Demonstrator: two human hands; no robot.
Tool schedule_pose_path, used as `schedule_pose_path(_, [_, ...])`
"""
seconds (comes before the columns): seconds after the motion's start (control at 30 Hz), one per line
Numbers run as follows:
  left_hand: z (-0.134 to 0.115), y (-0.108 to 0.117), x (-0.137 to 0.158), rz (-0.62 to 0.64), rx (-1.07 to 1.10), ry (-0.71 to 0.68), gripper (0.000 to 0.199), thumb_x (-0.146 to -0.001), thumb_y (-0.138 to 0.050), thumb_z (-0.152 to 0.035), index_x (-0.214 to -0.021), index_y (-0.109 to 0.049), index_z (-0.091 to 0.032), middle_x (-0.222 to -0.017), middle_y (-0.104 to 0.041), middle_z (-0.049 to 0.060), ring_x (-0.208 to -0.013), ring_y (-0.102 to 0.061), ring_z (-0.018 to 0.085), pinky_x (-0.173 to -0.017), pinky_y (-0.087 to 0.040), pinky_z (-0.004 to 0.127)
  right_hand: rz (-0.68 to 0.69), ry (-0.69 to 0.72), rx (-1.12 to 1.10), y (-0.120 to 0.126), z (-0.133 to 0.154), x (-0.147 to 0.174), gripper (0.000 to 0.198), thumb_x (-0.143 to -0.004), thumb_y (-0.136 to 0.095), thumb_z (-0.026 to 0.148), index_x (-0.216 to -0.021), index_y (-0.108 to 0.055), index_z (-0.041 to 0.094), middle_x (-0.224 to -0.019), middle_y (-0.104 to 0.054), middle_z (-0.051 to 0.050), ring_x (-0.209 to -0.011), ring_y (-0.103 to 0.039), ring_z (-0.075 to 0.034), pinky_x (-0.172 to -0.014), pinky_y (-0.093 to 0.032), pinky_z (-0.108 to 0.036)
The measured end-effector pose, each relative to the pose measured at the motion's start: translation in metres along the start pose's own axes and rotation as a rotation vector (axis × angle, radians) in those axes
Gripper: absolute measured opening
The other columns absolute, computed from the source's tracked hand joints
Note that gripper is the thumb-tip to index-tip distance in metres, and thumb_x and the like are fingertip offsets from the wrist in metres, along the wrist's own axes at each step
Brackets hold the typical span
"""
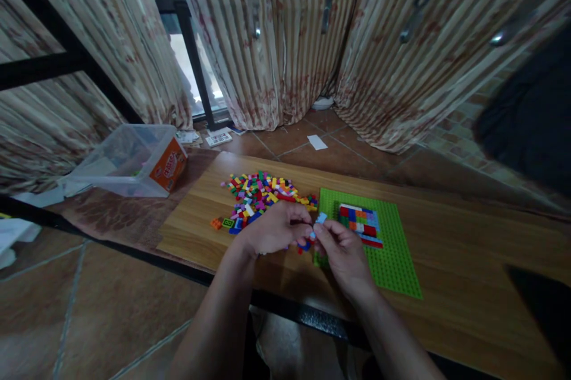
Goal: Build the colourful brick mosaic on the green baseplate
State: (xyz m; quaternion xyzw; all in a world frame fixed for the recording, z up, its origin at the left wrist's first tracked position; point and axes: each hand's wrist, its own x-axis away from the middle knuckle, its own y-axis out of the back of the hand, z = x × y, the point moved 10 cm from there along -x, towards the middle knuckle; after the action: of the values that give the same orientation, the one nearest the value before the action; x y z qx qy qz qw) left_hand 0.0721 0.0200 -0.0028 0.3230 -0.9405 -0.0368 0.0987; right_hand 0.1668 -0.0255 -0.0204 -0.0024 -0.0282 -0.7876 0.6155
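Head view: right hand (345, 249) has a light blue brick (320, 218) pinched over the wooden surface (468, 249), near the green baseplate (395, 255)'s left edge. Long axis looks slanted, visible end aimed at the surface's far edge, slightly right. Left hand (281, 228)'s fingertips crowd its lower end; can't tell if they're gripping.

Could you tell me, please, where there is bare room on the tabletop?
The widest bare patch of tabletop is right of the green baseplate; a smaller one is left of the loose orange brick. It's crowded between brick pile and baseplate, where left hand and right hand meet.
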Motion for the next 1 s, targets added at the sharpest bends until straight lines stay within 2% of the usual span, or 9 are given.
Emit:
schedule_pose_path(0.27, [-0.007,-0.002,0.001,-0.009,0.109,0.001,0.015,-0.082,-0.062,-0.027,-0.083,-0.061,-0.013,-0.076,-0.068,0.004,-0.066,-0.063,0.012,-0.063,-0.05,0.023,0.016,-0.007,-0.068,0.001,0.001,0.002,0.036,-0.081,-0.062,0.054,-0.067,-0.06,0.021,-0.056,-0.054,0.003,-0.052,-0.048,-0.011,-0.051,-0.038,-0.024])
schedule_pose_path(0.4, [0.001,0.022,0.001,-0.185,-0.123,0.034,0.01,-0.08,-0.058,-0.023,-0.077,-0.061,-0.014,-0.065,-0.062,0.0,-0.057,-0.056,0.011,-0.054,-0.042,0.021,-0.054,0.071,0.242,0.011,0.003,0.002,0.033,-0.083,-0.06,0.051,-0.07,-0.062,0.021,-0.059,-0.059,0.001,-0.056,-0.053,-0.015,-0.055,-0.039,-0.027])
schedule_pose_path(0.5, [-0.001,0.042,0.005,-0.311,-0.376,0.029,0.013,-0.079,-0.052,-0.016,-0.071,-0.062,-0.014,-0.061,-0.059,-0.001,-0.056,-0.052,0.011,-0.052,-0.036,0.021,-0.103,0.151,0.492,0.017,0.005,0.002,0.028,-0.085,-0.058,0.047,-0.082,-0.067,0.021,-0.075,-0.069,-0.003,-0.068,-0.062,-0.02,-0.064,-0.044,-0.031])
schedule_pose_path(0.63, [-0.005,0.059,0.011,-0.425,-0.58,0.032,0.022,-0.08,-0.049,-0.017,-0.06,-0.059,-0.015,-0.056,-0.053,-0.002,-0.055,-0.045,0.011,-0.053,-0.031,0.022,-0.106,0.21,0.629,0.014,0.004,0.001,0.027,-0.089,-0.053,0.042,-0.092,-0.068,0.02,-0.087,-0.072,-0.007,-0.078,-0.066,-0.023,-0.072,-0.047,-0.034])
schedule_pose_path(0.87, [-0.003,0.073,0.015,-0.489,-0.665,0.048,0.024,-0.082,-0.049,-0.018,-0.061,-0.06,-0.015,-0.058,-0.052,-0.002,-0.056,-0.043,0.011,-0.055,-0.029,0.023,-0.072,0.264,0.821,0.001,0.005,-0.001,0.029,-0.091,-0.052,0.041,-0.101,-0.068,0.018,-0.094,-0.072,-0.009,-0.079,-0.067,-0.023,-0.072,-0.048,-0.035])
schedule_pose_path(1.0, [-0.002,0.091,0.024,-0.576,-0.653,0.045,0.025,-0.083,-0.046,-0.017,-0.061,-0.058,-0.015,-0.057,-0.051,-0.002,-0.056,-0.044,0.011,-0.055,-0.029,0.023,-0.034,0.268,0.828,-0.002,0.005,0.0,0.029,-0.092,-0.05,0.039,-0.105,-0.067,0.019,-0.099,-0.072,-0.009,-0.083,-0.067,-0.024,-0.075,-0.049,-0.036])
